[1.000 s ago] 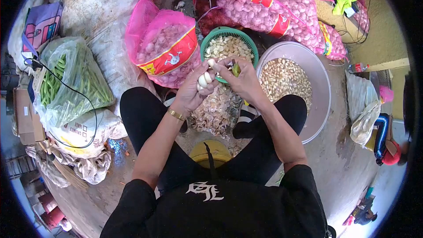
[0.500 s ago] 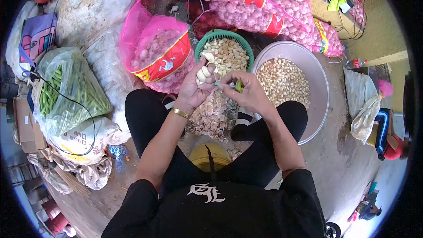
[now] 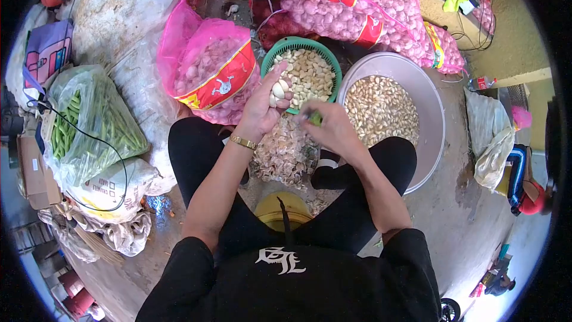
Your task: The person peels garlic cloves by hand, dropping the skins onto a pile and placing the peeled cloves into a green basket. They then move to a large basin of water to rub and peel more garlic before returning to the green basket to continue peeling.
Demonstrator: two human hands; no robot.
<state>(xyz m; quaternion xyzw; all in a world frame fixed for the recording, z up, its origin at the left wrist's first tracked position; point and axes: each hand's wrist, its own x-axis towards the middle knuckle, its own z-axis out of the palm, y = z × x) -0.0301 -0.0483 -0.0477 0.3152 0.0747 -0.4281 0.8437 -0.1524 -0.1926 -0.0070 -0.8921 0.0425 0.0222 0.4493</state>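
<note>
Several white peeled garlic cloves (image 3: 279,90) rest in my left hand (image 3: 261,112), its fingers curled round them. My right hand (image 3: 336,126), a little to the right and apart from it, grips a small knife (image 3: 316,118); its green handle shows, while the blade is smeared by motion. Just beyond my hands stands a green plastic basket (image 3: 338,74) holding peeled cloves. To the right is a pale lilac basin (image 3: 440,119) filled with cloves that look unpeeled. A heap of garlic skins (image 3: 281,158) lies below my hands, between my legs.
An opened pink mesh sack of garlic (image 3: 205,77) stands left of the basket. Full garlic sacks (image 3: 381,15) are stacked behind. On the left sits a plastic bag of green pods (image 3: 98,122). A yellow round seat or tub (image 3: 277,213) is beneath me.
My right hand has drawn away from the cloves in my left hand, and the knife has turned. The left hand has tilted slightly, keeping the cloves.
</note>
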